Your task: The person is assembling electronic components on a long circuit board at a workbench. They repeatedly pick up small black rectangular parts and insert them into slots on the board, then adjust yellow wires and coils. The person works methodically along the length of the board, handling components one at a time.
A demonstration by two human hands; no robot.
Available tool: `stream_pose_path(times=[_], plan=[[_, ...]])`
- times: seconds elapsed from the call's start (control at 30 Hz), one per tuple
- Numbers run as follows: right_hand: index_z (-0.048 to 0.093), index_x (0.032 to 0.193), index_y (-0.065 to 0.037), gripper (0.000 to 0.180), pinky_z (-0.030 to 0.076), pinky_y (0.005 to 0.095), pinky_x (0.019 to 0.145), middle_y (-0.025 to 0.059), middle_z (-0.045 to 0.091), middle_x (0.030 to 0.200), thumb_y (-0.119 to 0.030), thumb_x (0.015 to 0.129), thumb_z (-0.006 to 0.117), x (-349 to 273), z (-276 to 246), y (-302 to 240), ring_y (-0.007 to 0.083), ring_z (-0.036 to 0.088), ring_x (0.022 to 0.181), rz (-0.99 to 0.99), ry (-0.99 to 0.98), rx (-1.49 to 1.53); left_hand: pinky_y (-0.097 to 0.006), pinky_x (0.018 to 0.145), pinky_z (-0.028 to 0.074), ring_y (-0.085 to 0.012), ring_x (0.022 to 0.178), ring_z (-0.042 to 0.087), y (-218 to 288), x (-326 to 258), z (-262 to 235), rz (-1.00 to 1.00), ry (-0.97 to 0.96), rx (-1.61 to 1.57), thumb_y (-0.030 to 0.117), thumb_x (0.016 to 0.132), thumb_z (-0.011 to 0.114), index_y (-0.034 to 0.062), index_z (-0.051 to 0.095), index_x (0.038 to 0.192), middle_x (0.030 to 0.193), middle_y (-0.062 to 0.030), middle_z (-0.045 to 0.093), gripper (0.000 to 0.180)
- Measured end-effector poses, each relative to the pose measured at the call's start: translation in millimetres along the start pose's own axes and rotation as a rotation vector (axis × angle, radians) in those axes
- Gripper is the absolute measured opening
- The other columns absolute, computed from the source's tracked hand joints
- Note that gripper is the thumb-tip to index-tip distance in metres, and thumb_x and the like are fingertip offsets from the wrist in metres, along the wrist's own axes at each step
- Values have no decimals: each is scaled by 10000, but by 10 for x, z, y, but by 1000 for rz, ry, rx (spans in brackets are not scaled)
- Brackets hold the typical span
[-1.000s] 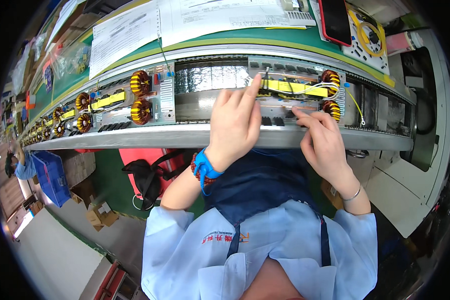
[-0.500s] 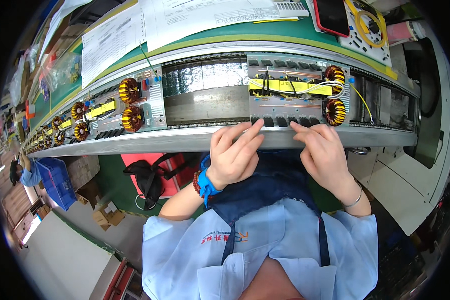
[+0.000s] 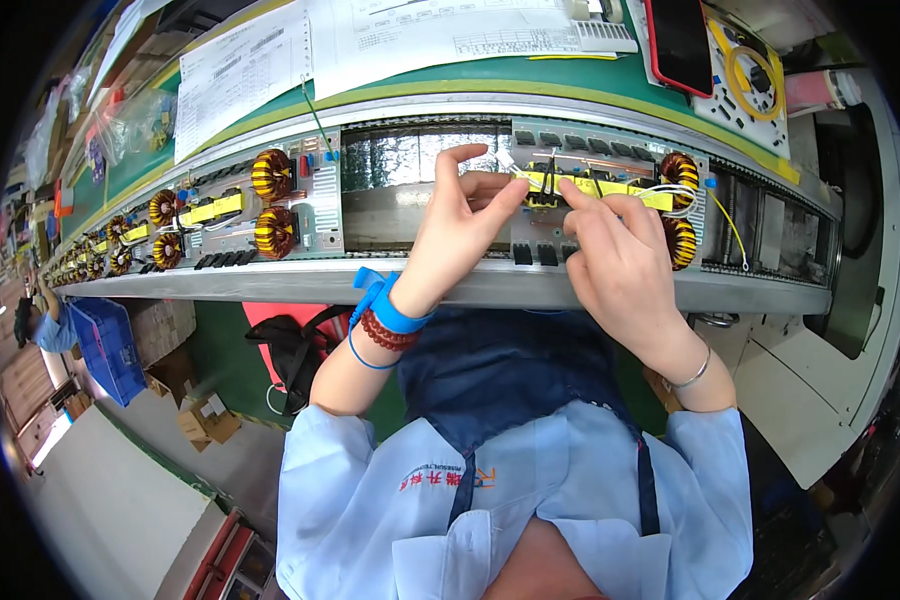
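Two-handed work here: left hand [image 3: 457,232] loosely curled, right hand [image 3: 620,258] pointing, grips impossible to tell, seemingly adjusting the yellow block's [image 3: 610,186] black tie [image 3: 552,168], calling next for steadiness!

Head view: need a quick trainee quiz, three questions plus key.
1. Multiple choice: the blue strap is on which wrist?
A) left
B) right
C) both

2. True or false: the phone lies between the left hand and the right hand.

3. Fill in: the right index fingertip is at the ____ block on the circuit board, which has striped ring coils at its right end.

Key:
1. A.
2. False; it lies on the far side, toward the upper right of the picture.
3. Yellow.
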State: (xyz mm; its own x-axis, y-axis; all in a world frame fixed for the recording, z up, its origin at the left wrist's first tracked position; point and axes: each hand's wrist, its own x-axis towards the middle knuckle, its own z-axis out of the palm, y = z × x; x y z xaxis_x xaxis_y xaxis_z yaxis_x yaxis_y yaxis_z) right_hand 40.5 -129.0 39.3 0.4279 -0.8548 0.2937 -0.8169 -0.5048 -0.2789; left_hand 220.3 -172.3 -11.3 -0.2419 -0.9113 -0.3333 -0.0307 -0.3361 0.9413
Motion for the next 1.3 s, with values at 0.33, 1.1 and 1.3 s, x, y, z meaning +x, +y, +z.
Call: stream_pose_path(times=[0.33, 1.1, 1.3], plan=[[562, 926, -23, 275, 458, 341, 725, 121, 652, 1056, -38, 658, 626, 0, 77, -23, 223, 568, 856, -26, 31, -33, -321, 844, 512, -220, 957, 632, -75, -26, 36, 45, 39, -63, 129, 866, 690, 19, 299, 1148, 987, -219, 637, 494], [661, 993, -40, 321, 367, 354, 858, 4, 646, 955, -141, 693, 713, -74, -116, 413, 165, 579, 960, -31, 33, -122, -350, 845, 389, -241, 958, 593, 37, -242, 506, 999, 112, 1005, 105, 702, 676, 64, 571, 882, 1145, -117, 648, 213], [685, 997, -113, 265, 330, 377, 903, -23, 652, 984, -145, 734, 702, -100, -439, 524, 169, 570, 950, 48, 72, -83, -352, 822, 393, -240, 955, 596, 141, -213, 455, 1021, 122, 986, 92, 691, 692, 64, 587, 919, 1174, -103, 641, 253]])
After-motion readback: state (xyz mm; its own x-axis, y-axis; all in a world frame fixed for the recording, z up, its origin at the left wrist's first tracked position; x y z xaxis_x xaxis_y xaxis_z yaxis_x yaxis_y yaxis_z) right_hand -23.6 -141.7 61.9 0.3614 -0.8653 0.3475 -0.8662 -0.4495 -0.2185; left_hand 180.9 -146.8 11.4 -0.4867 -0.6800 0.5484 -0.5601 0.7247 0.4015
